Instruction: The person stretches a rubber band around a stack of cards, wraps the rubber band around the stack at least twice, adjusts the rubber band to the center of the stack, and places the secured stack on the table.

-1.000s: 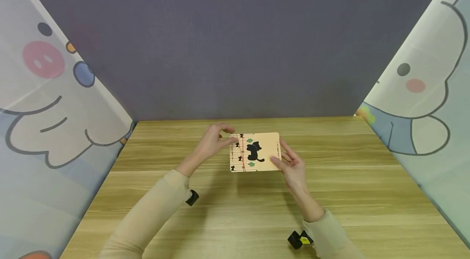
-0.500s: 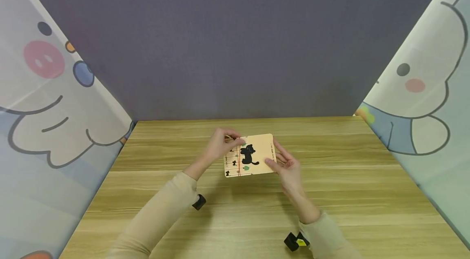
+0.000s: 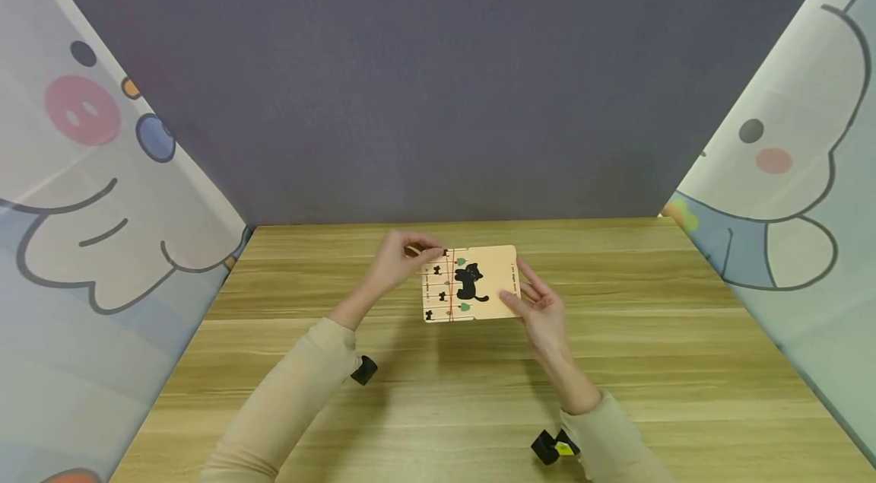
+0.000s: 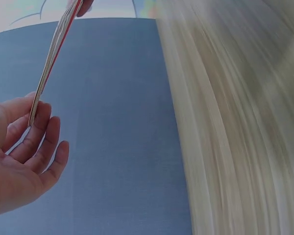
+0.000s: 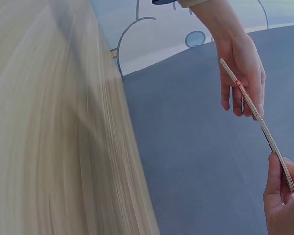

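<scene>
A cream notepad-like stack (image 3: 496,266) with a black cat print is held above the table. Red cord (image 3: 451,289) runs across it toward its left end, over rows of small black figures. My left hand (image 3: 397,261) pinches the stack's upper left corner, thumb on the printed face. At the opposite end my right hand (image 3: 545,316) grips the edge, thumb in front and fingers behind. Seen edge-on in the left wrist view, the stack (image 4: 53,54) is thin and layered. The right wrist view shows the cord (image 5: 238,84) wrapped round its edge.
The wooden table (image 3: 616,331) spreads beneath both hands. A dark grey panel (image 3: 452,87) rises behind it, and cartoon-printed sheets (image 3: 82,239) flank the sides. Black devices (image 3: 365,370) are worn at both wrists.
The stack shifted left and tilted, then came back right and nearly level. My left hand reached over the top edge, then drew back to the corner. The cord's slanted strand now lies straighter.
</scene>
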A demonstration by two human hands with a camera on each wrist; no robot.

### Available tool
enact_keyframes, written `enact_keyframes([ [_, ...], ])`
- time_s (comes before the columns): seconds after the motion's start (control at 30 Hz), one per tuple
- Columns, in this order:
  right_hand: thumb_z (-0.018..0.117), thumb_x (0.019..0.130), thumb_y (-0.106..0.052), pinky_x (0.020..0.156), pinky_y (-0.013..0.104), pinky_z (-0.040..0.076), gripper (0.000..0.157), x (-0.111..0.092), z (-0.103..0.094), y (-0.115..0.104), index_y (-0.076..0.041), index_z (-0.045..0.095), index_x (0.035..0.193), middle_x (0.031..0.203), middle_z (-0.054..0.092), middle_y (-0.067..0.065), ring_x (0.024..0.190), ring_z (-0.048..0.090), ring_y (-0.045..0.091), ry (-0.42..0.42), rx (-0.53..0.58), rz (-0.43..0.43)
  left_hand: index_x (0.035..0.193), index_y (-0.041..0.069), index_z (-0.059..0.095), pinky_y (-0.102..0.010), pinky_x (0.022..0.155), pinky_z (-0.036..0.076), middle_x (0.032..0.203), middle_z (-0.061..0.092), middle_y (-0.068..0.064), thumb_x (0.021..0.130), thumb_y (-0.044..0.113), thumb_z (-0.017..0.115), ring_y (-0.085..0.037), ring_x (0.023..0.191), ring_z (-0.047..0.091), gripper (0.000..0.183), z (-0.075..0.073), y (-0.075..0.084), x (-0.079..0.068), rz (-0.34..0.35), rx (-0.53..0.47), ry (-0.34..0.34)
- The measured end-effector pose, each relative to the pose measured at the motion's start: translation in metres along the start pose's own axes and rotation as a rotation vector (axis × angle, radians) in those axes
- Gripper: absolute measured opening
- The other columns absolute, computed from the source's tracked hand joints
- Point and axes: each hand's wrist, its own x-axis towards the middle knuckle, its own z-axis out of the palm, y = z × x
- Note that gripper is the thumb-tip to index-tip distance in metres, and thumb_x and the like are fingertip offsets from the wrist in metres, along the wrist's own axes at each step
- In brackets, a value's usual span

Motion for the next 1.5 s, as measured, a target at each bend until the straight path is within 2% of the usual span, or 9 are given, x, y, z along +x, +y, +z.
enact_keyframes([
  [0.33, 0.06, 0.075, 0.015, 0.057, 0.017, 0.05, 0.063, -0.002, 0.002, 0.004, -0.005, 0.041, 0.131, 0.088, 0.067, -0.001, 0.066, 0.063, 0.011, -0.021, -0.019, -0.004, 0.088, -0.002, 0.068, -0.024, 0.059, 0.052, 0.084, 0.067, -0.013, 0.081, 0.007, 0.064, -0.017, 0.07, 0.064, 0.013, 0.017, 0.01, -0.001, -0.037, -0.072, 0.0],
  [0.47, 0.06, 0.075, 0.014, 0.048, 0.012, 0.043, 0.062, -0.002, 0.002, 0.004, -0.006, 0.042, 0.131, 0.088, 0.067, -0.001, 0.058, 0.06, 0.008, -0.018, -0.018, -0.001, 0.09, -0.008, 0.066, -0.027, 0.063, 0.053, 0.087, 0.065, -0.02, 0.082, 0.003, 0.061, -0.026, 0.075, 0.064, 0.014, 0.016, 0.027, -0.003, -0.022, -0.097, -0.012],
  [0.57, 0.06, 0.075, 0.013, 0.054, 0.013, 0.047, 0.062, -0.002, 0.002, 0.003, -0.007, 0.041, 0.131, 0.087, 0.066, -0.001, 0.06, 0.06, 0.008, -0.016, -0.011, 0.006, 0.094, -0.01, 0.064, -0.028, 0.061, 0.052, 0.091, 0.064, -0.022, 0.084, 0.002, 0.058, -0.029, 0.076, 0.062, 0.017, 0.009, 0.037, -0.005, -0.035, -0.091, -0.016],
  [0.77, 0.059, 0.076, 0.013, 0.052, 0.013, 0.047, 0.061, -0.001, 0.0, 0.001, -0.007, 0.042, 0.131, 0.084, 0.065, -0.003, 0.064, 0.062, 0.009, 0.004, -0.006, 0.019, 0.096, -0.004, 0.066, -0.022, 0.048, 0.046, 0.093, 0.065, -0.015, 0.084, 0.009, 0.061, -0.013, 0.059, 0.057, 0.018, 0.004, 0.017, -0.001, -0.052, -0.062, -0.022],
  [0.83, 0.059, 0.076, 0.013, 0.049, 0.012, 0.044, 0.061, -0.001, -0.001, 0.001, -0.008, 0.042, 0.131, 0.084, 0.065, -0.002, 0.063, 0.061, 0.009, 0.006, -0.007, 0.024, 0.095, 0.0, 0.067, -0.019, 0.04, 0.039, 0.094, 0.066, -0.011, 0.082, 0.014, 0.064, -0.005, 0.046, 0.047, 0.019, 0.007, 0.008, 0.0, -0.046, -0.041, -0.032],
  [0.97, 0.059, 0.075, 0.014, 0.057, 0.016, 0.049, 0.062, -0.001, -0.001, 0.002, -0.008, 0.042, 0.131, 0.084, 0.066, -0.002, 0.062, 0.061, 0.009, 0.012, -0.011, 0.02, 0.094, 0.002, 0.068, -0.018, 0.034, 0.025, 0.098, 0.065, -0.011, 0.079, 0.016, 0.068, -0.003, 0.035, 0.025, 0.02, 0.012, 0.01, -0.001, -0.053, -0.038, -0.029],
  [1.1, 0.059, 0.075, 0.015, 0.07, 0.027, 0.051, 0.061, -0.003, 0.0, 0.003, -0.005, 0.043, 0.13, 0.089, 0.067, 0.0, 0.071, 0.064, 0.014, -0.01, -0.013, -0.005, 0.096, 0.001, 0.068, -0.018, 0.037, 0.034, 0.096, 0.065, -0.012, 0.079, 0.016, 0.067, -0.001, 0.042, 0.041, 0.022, 0.019, 0.007, 0.0, -0.047, -0.073, -0.057],
  [1.3, 0.059, 0.075, 0.016, 0.071, 0.029, 0.051, 0.061, -0.005, 0.001, 0.002, -0.004, 0.042, 0.13, 0.092, 0.066, 0.001, 0.075, 0.065, 0.017, -0.027, -0.007, -0.019, 0.098, 0.001, 0.067, -0.021, 0.038, 0.035, 0.098, 0.065, -0.013, 0.079, 0.017, 0.067, -0.006, 0.04, 0.039, 0.025, 0.024, 0.008, 0.003, -0.04, -0.053, -0.087],
  [1.5, 0.059, 0.075, 0.015, 0.062, 0.018, 0.051, 0.061, -0.003, -0.001, 0.002, -0.003, 0.04, 0.131, 0.089, 0.067, 0.001, 0.071, 0.064, 0.013, -0.024, 0.014, -0.025, 0.099, -0.001, 0.066, -0.025, 0.065, 0.052, 0.097, 0.065, -0.013, 0.081, 0.015, 0.065, -0.012, 0.077, 0.063, 0.024, 0.02, 0.013, 0.005, -0.026, -0.074, -0.084],
])
